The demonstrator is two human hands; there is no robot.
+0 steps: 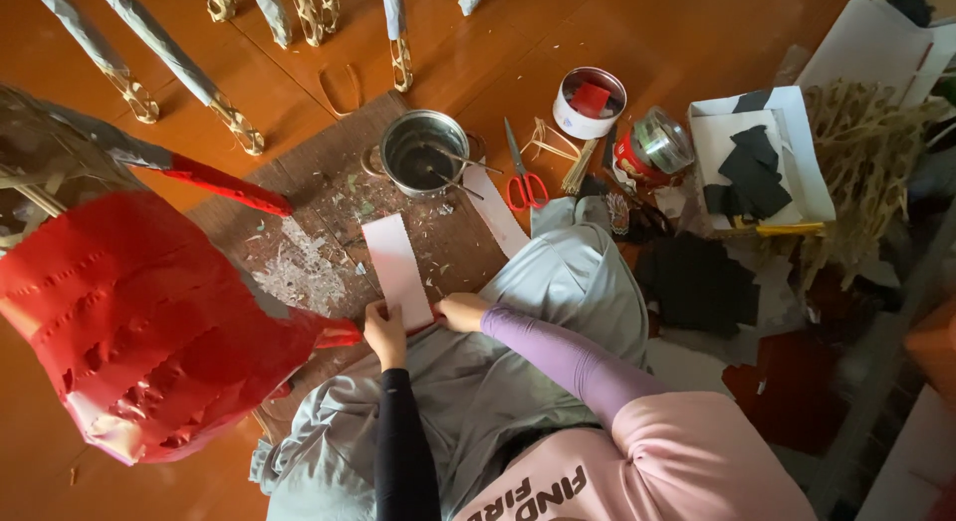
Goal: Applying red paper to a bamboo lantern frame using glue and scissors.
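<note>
- Where the view begins at the left, a big red paper-covered shape (139, 327) fills the edge, w/ a red pointed end toward the middle; it rests on the orange-brown wooden floor (498, 43).
- Behind it, at top left, several paper-wrapped sticks (169, 58) w/ gold bands stand on the floor.
- Next is a brown mat (329, 197), dirty w/ white paper bits and dried glue marks.
- On the mat lies a pale pink paper strip (396, 267), long and flat, its near end by the person's knees.
- Left hand (384, 332), black sleeve: fingers pinched on the near left corner of the strip, pressing it down.
- Right hand (461, 311), purple sleeve: fingers curled, touching the near right corner of the same strip; if it really grips, I cannot tell.
- Above the hands stands a metal pot (424, 150) w/ thin sticks inside, at the far edge of the mat.
- Just right of it, a second white strip (495, 210), then red-handled scissors (522, 172) on the floor.
- Further right, a round white tub (589, 101) w/ sth red inside, and a shiny tape roll (661, 140).
- At far right, a white box (812, 152) holding black paper pieces (754, 170), near a heap of bamboo strips (871, 157).
</note>
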